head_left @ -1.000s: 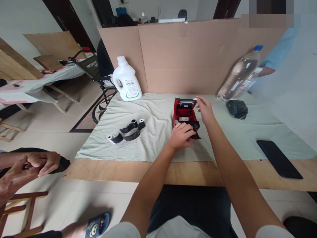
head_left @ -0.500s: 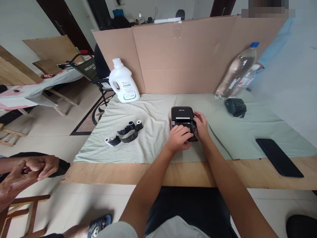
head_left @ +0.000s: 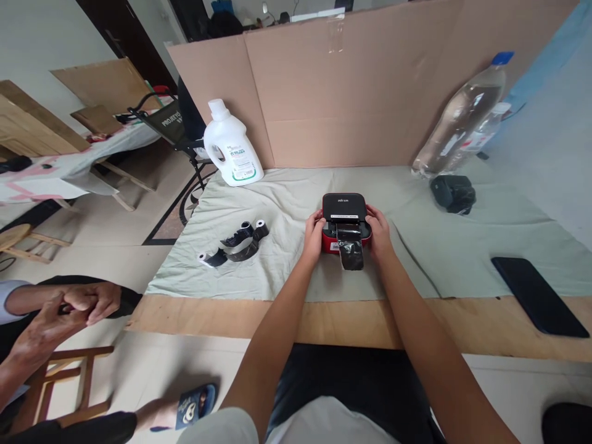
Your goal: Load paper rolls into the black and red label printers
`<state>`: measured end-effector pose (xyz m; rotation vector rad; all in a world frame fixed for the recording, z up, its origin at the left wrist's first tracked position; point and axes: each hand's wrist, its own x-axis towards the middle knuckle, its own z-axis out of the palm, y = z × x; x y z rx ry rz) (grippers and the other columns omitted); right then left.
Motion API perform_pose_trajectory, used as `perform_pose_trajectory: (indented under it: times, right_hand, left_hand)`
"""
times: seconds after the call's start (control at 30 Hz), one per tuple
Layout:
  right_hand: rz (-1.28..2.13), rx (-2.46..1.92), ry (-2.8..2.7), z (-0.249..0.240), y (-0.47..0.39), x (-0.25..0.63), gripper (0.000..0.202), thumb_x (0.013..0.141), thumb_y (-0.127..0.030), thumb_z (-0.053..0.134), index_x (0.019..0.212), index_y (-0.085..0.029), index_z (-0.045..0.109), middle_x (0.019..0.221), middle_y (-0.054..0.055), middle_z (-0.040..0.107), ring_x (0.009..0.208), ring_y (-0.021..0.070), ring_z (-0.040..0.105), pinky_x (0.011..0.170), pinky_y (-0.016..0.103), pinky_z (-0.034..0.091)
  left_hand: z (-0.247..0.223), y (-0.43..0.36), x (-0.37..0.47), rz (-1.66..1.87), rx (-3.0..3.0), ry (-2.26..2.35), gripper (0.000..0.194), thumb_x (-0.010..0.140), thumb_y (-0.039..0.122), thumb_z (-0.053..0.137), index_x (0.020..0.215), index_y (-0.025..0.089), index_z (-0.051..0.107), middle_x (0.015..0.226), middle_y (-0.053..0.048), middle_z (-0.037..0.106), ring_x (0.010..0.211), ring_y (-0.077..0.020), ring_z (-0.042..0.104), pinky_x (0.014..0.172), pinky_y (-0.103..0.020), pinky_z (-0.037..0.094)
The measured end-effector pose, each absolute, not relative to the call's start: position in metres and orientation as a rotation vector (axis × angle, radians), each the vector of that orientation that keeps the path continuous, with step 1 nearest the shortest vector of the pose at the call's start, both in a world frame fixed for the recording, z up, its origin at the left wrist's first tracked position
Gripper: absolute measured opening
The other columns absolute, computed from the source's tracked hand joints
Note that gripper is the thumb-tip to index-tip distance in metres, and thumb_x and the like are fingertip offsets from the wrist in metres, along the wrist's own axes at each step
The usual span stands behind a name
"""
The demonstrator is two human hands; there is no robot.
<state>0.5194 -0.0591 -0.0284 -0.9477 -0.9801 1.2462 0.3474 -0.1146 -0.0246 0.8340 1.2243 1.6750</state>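
Note:
A small black and red label printer (head_left: 345,205) sits on the cloth in front of me. A strip of shiny black film (head_left: 351,254) hangs out of its front and droops toward the cloth. Along the printer's left side my left hand (head_left: 314,233) is closed, thumb near the top edge. My right hand (head_left: 380,231) grips the opposite side in the same way. To the left lie several small rolls of black film (head_left: 240,237) with white cores, partly unwound.
A white detergent jug (head_left: 234,148) stands at the back left before a cardboard panel (head_left: 337,111). Clear bottles (head_left: 462,117) lean at the back right, near a dark pouch (head_left: 453,193). A black phone (head_left: 539,296) lies at right. Another person's hands (head_left: 69,311) are clasped at left.
My left hand has moved off the printer's front onto its left side, uncovering the hanging film. My right hand stays on the right side. The view has tilted down slightly.

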Motion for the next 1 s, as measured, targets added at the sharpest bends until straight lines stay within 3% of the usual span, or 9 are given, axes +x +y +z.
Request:
perform_pose_trajectory:
  times: [0.2,0.43,0.63,0.87,1.0]
  right_hand:
    - [1.235,-0.966,-1.000,-0.026,-0.060,0.519,0.045,0.073,-0.035,0.069,0.117,-0.026,0.071,0.127,0.004,0.075,0.125,0.0275,0.067,0.115,0.050,0.049]
    - [1.210,-0.969,-1.034,-0.022,-0.056,0.520,0.045,0.070,-0.033,0.068,0.115,-0.026,0.073,0.125,0.005,0.076,0.124,0.0283,0.067,0.112,0.048,0.051]
    - [1.199,-0.971,-1.016,-0.023,-0.062,0.522,0.044,0.071,-0.037,0.073,0.114,-0.026,0.073,0.127,0.006,0.075,0.126,0.0296,0.066,0.114,0.049,0.050]
    - [1.157,-0.952,-1.075,-0.031,-0.065,0.523,0.050,0.083,-0.062,0.073,0.119,-0.028,0.072,0.131,0.005,0.074,0.128,0.0274,0.066,0.119,0.050,0.046]
    - [1.172,-0.954,-1.047,-0.032,-0.064,0.521,0.045,0.081,-0.054,0.074,0.117,-0.028,0.072,0.127,0.003,0.075,0.124,0.0266,0.067,0.117,0.049,0.048]
  left_hand:
    - [-0.019,-0.111,0.347,1.642,0.770,1.266,0.020,0.087,0.030,0.064,0.105,0.022,0.067,0.110,-0.004,0.072,0.107,-0.0207,0.067,0.100,-0.034,0.052]
    - [-0.006,-0.109,0.348,1.599,0.847,1.450,0.010,0.090,0.031,0.064,0.095,0.022,0.065,0.095,-0.002,0.071,0.093,-0.0188,0.066,0.087,-0.030,0.052]
    - [-0.001,-0.118,0.350,1.588,0.863,1.475,0.008,0.090,0.029,0.062,0.093,0.022,0.064,0.093,-0.002,0.069,0.088,-0.0176,0.064,0.085,-0.029,0.050]
    - [-0.006,-0.118,0.350,1.630,0.799,1.420,0.014,0.093,0.037,0.064,0.093,0.023,0.066,0.099,-0.002,0.071,0.096,-0.0182,0.065,0.091,-0.029,0.051]
    - [-0.011,-0.113,0.347,1.600,0.760,1.406,0.015,0.089,0.037,0.068,0.093,0.023,0.066,0.094,-0.001,0.071,0.098,-0.0192,0.066,0.093,-0.031,0.053]
